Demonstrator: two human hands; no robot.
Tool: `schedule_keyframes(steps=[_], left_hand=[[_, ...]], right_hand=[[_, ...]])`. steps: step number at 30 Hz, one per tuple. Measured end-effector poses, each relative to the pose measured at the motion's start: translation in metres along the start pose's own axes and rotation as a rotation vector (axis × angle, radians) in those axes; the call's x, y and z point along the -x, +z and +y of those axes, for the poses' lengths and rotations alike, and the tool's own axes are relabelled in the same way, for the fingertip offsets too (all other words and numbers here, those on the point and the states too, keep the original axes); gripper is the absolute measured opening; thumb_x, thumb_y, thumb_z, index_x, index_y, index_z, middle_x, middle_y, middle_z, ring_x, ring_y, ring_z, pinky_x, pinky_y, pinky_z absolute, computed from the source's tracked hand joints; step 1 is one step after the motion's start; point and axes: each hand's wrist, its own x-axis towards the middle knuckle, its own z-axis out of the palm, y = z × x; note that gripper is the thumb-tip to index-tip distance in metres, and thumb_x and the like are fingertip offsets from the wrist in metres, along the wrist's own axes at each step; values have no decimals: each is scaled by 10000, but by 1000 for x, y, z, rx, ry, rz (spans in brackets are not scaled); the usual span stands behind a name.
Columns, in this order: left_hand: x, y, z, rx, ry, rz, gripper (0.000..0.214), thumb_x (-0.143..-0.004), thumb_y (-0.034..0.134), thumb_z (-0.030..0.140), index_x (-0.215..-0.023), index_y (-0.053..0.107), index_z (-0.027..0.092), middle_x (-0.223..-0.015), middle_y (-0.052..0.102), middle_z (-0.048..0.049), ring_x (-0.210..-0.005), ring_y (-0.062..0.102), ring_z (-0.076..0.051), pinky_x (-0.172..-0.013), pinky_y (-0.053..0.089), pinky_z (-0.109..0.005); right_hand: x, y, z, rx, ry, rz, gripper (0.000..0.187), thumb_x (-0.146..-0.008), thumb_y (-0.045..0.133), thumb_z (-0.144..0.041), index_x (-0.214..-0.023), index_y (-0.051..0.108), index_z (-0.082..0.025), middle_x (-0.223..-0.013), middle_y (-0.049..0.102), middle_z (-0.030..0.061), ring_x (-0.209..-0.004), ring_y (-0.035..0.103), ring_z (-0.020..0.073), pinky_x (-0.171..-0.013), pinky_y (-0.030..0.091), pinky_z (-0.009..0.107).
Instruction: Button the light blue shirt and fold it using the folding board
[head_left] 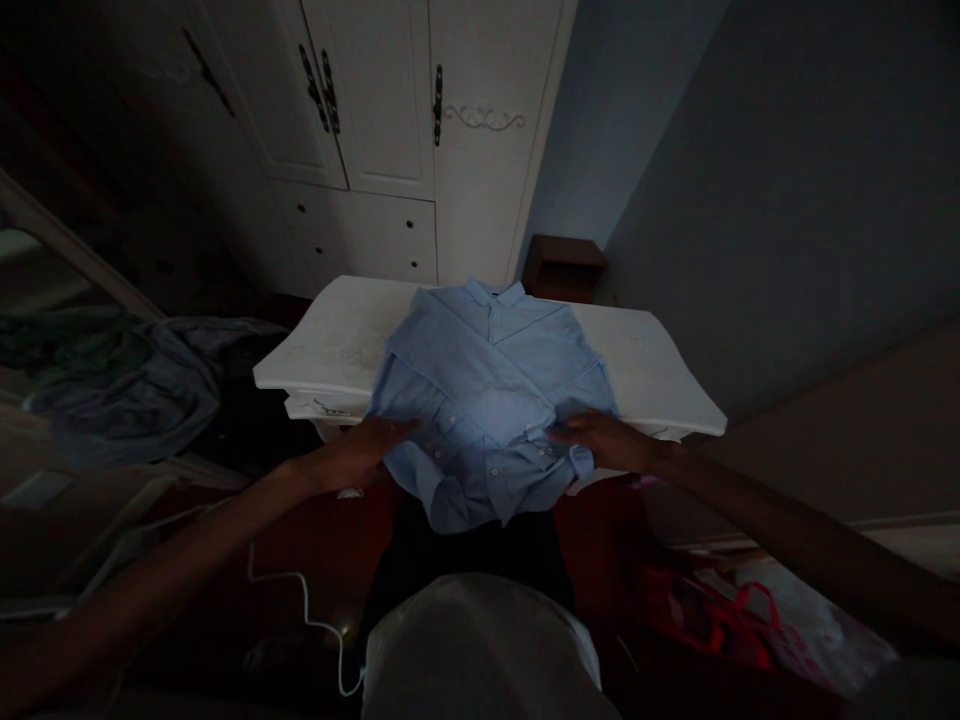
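A light blue button-up shirt [487,390] lies front up over a white table [645,365], its collar toward the far edge. Both sleeves are folded in across the front, with the cuffs low on the body. The lower hem hangs over the near edge in loose folds. My left hand [375,445] grips the shirt's left side near the hem, thumb on top and the other fingers mostly hidden by cloth. On the opposite side, my right hand [607,438] is closed on the fabric beside a cuff.
White wardrobe doors [382,100] stand beyond the table, beside a small brown cabinet [566,265]. Clothes are heaped [150,390] at the left. A white cable [304,590] runs along the floor, and a red bag [720,620] sits at the lower right.
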Motion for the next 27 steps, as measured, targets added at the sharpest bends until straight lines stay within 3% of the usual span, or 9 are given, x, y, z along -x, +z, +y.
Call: schedule_keyframes(steps=[5,9,12,14,16,20,24,27], left_hand=[[-12,12,-7,-55,-57,33,526,-826,480,106,-1333,563,222,-999,727,-85,-880,688,-235,-819,486,-323],[-22,20,-2,-51,-100,63,326,-861,493,141,-1115,682,217,-967,713,-92,-869,685,-233,-814,493,-333],[-26,23,3,-46,-143,114,229,-852,521,139,-979,704,194,-1060,702,-116,-971,671,-257,-874,492,-380],[-26,23,4,-48,-139,147,252,-818,543,110,-994,703,194,-1207,671,-123,-1117,624,-285,-947,469,-426],[-22,23,3,-16,-126,154,360,-775,557,77,-1085,688,206,-1289,644,-111,-1180,598,-284,-990,457,-441],[-12,27,-3,133,-181,217,492,-768,524,73,-1229,632,207,-1228,690,-90,-1110,649,-239,-986,494,-413],[-9,29,-6,260,-227,330,532,-736,457,65,-1215,643,204,-1240,691,-64,-1152,639,-217,-1019,488,-414],[-13,24,-4,305,-251,347,558,-687,448,70,-1180,667,215,-1209,708,-50,-1125,657,-219,-1018,491,-415]], right_hand=[[-11,-8,1,33,-35,-91,350,-776,664,-232,-1105,730,-333,-856,663,26,-826,594,207,-818,426,344],[-16,-15,-4,154,-79,-115,287,-800,662,-226,-1063,750,-296,-844,650,52,-821,589,211,-817,433,368],[-19,-16,-4,109,-109,-69,207,-843,650,-276,-1022,754,-271,-1070,680,95,-987,613,239,-875,450,398],[-19,-14,-2,-30,-141,-51,187,-867,641,-331,-1011,742,-267,-1218,664,98,-1102,609,246,-920,463,410],[-19,-11,3,-178,-162,-33,223,-876,633,-396,-1048,718,-282,-1230,678,82,-1136,618,240,-947,474,421],[-17,-8,10,-279,-122,36,251,-861,638,-450,-1021,700,-267,-1057,739,80,-1026,673,244,-919,490,420],[-16,-8,7,-261,4,99,156,-884,580,-361,-851,660,-231,-872,727,78,-833,673,217,-778,515,358],[-17,-9,0,-333,101,84,84,-841,590,-299,-805,619,-229,-839,715,52,-790,663,206,-709,514,317]])
